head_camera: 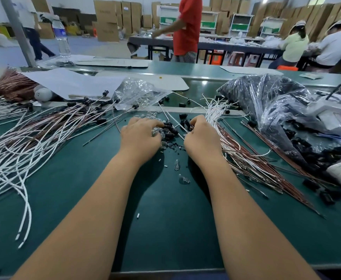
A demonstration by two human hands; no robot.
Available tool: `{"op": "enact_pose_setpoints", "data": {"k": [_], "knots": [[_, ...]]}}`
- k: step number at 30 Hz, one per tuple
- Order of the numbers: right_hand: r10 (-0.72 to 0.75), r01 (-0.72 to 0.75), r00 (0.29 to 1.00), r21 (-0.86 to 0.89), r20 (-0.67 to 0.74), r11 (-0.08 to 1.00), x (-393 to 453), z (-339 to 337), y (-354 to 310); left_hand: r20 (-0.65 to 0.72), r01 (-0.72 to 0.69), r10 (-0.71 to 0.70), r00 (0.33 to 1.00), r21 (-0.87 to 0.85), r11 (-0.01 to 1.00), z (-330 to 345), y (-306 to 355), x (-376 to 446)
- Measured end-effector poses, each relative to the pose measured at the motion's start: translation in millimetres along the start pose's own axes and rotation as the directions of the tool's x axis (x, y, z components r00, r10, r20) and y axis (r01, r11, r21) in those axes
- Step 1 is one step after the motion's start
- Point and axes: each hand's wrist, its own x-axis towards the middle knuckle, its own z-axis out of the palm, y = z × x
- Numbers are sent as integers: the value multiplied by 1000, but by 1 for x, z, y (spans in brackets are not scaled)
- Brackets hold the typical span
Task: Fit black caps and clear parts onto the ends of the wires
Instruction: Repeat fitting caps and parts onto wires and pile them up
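Head view has both hands down in the little pile mid-bench. Left hand point(140, 131) curls over the clear parts point(159, 131) and black caps point(168, 130), looks like it's holding a bunch. Right hand point(201, 134) pinches a thin wire point(173, 120), apparently with a cap at its tip. Risk, I'd guess: loose bits roll off the mat point(165, 229), or the wire snags the bundle point(226, 142) beside it.

Head view, forward and down — close over table point(165, 229)

cardboard boxes point(107, 19) stacked along wall | grey floor point(97, 45) | dark tables point(216, 45)
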Motion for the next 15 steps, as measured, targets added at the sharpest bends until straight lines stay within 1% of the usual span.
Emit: {"op": "enact_pose_setpoints", "data": {"k": [2, 5, 8, 10, 13, 15], "knots": [[-2, 3, 999, 43, -35, 999, 1, -1, 0, -17, 2, -3, 1000, -21, 1000, 0, -1, 0], [-5, 7, 999, 63, -40, 998, 3, 0, 1, -41, -5, 3, 999, -44, 999, 0, -1, 0], [18, -13, 999, 157, -33, 988, 4, 0, 1, -62, -6, 2, 998, -53, 999, 0, -1, 1], [8, 3, 999, 218, -48, 976, 4, -1, 1, -86, -20, 14, 996, -73, 997, -1, -1, 1], [-40, 58, 996, 228, -80, 972, 2, -2, 0, -196, -71, 50, 979, -98, 993, -2, 0, 0], [-84, 101, 992, 199, -90, 975, 1, -1, -1, -268, -91, 75, 961, -50, 995, -4, 0, 0]]}}
